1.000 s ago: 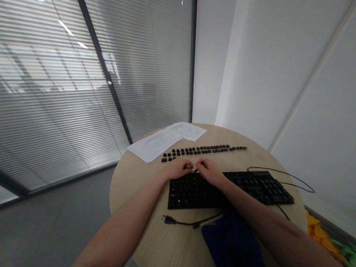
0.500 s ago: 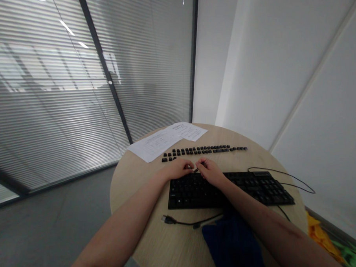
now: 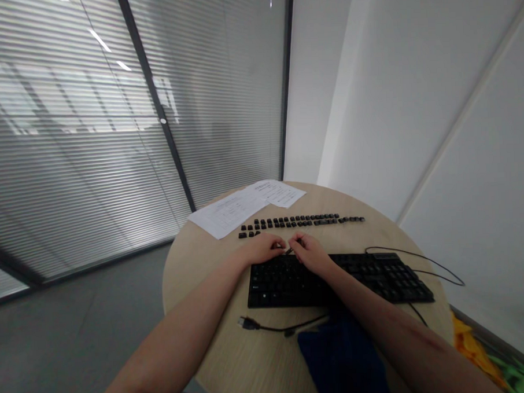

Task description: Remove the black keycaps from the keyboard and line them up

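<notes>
A black keyboard (image 3: 275, 288) lies across the table, partly covered by my right forearm. Over its far edge my left hand (image 3: 266, 247) is closed, fingertips together near a small dark slim piece (image 3: 289, 250). My right hand (image 3: 306, 249) pinches that piece from the other side; its kind is too small to make out. Whether the left fingers grip it as well is hidden. Just beyond the hands, loose black keycaps (image 3: 281, 223) lie in rows, a few of them close to my left wrist.
Printed papers (image 3: 232, 212) lie at the back left of the round wooden table (image 3: 225, 349). A USB cable (image 3: 250, 323) runs in front of the keyboard, beside a dark blue cloth (image 3: 338, 355). Another cable loop (image 3: 442, 264) overhangs the right edge. Glass with blinds and a white wall stand behind.
Both hands keep almost the same place and grip. The view has shifted very slightly; nothing else has visibly moved.
</notes>
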`<state>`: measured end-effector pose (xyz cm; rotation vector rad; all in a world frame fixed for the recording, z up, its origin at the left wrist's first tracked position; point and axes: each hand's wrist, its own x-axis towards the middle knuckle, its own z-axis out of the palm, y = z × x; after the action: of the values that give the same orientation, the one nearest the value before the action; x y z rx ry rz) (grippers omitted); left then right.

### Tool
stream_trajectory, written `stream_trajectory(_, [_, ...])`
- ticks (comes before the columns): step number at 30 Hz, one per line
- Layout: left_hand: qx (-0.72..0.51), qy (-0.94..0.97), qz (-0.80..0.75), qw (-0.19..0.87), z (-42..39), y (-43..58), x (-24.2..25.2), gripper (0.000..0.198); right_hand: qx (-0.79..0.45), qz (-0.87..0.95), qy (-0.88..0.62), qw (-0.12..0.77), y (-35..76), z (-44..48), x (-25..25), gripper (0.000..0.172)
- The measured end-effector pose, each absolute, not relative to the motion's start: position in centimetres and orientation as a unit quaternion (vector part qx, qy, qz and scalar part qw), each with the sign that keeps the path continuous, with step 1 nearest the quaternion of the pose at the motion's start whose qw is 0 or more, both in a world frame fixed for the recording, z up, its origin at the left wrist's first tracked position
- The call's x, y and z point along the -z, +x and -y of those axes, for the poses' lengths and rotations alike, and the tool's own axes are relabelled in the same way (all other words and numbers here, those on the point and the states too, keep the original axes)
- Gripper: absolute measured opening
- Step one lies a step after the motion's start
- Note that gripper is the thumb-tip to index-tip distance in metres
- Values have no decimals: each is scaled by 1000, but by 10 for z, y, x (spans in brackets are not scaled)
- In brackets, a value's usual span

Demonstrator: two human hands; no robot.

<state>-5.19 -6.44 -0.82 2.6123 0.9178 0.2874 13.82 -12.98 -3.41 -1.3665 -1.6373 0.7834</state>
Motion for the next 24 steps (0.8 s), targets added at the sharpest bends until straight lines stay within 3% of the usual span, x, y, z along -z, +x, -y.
stream_trajectory(24, [-99, 926, -324, 169, 61, -52, 15, 22, -366, 626, -543, 424, 138, 129, 32, 18])
